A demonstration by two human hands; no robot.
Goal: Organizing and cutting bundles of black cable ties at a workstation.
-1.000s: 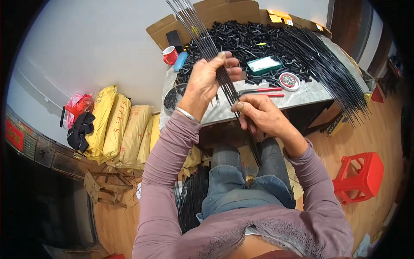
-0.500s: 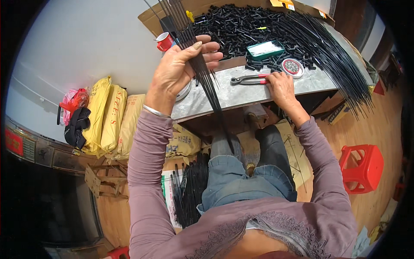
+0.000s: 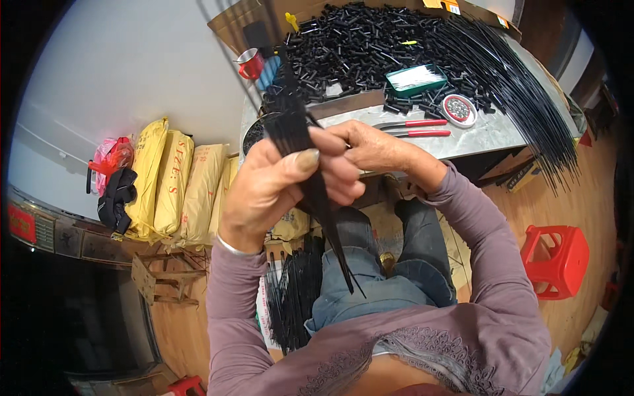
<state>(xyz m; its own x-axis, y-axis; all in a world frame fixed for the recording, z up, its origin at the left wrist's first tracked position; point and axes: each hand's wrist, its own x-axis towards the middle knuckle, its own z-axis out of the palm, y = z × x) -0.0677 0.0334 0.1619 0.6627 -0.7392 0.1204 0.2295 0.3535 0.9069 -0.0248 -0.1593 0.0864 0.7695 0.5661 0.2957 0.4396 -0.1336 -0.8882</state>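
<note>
A bundle of thin black rods (image 3: 325,210) slants down through my left hand (image 3: 271,185), which is closed round it with the thumb in front. The rods' upper ends are smeared by motion, and the lower tips hang over my lap. My right hand (image 3: 373,146) comes against the bundle from the right, its fingers bent in. Its fingertips are partly hidden behind the left hand's fingers, so what they pinch cannot be made out. Beyond the right hand, pincers with red handles (image 3: 422,128) lie on the grey table (image 3: 489,135), their jaws partly covered.
Short black tubes (image 3: 350,49) are heaped at the back. A green tray (image 3: 416,80) of white sticks, a round dish (image 3: 459,110) of small pieces and a red mug (image 3: 249,65) stand nearby. Long black rods (image 3: 528,99) overhang the right edge. A red stool (image 3: 558,261) stands right.
My right hand has let go of the pincers and moved left to the bundle. My left hand has come lower and nearer to me with the rods, its fingers more curled.
</note>
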